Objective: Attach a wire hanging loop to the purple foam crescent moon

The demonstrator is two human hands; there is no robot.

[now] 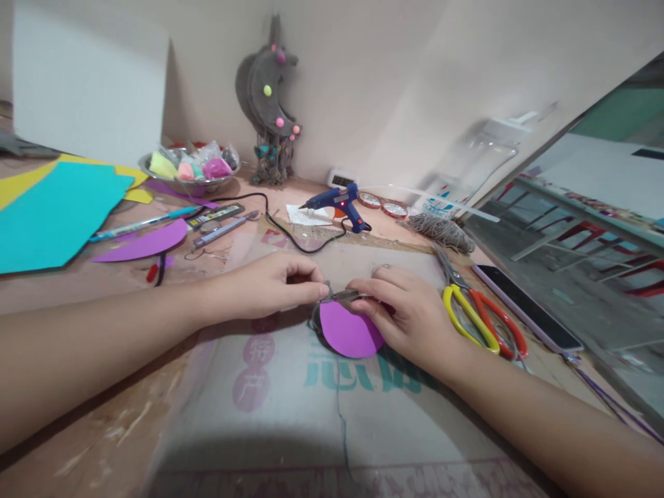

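Pinching small grey piece [341, 297] at far edge of purple disc [351, 333]: left hand [290, 280], thumb and finger closed at left end; right hand [407, 304], fingertips closed on right end. Disc mid-scene on printed sheet [249, 443] over surface [119, 415]. Glue gun [337, 198] far, scissors [458, 279] right.

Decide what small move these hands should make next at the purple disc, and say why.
Perhaps hold the grey piece still with the right hand and let the left hand press it along the top edge of the purple disc: the piece lies at that edge, gripped by the right fingers, with the left fingertips near its other end.
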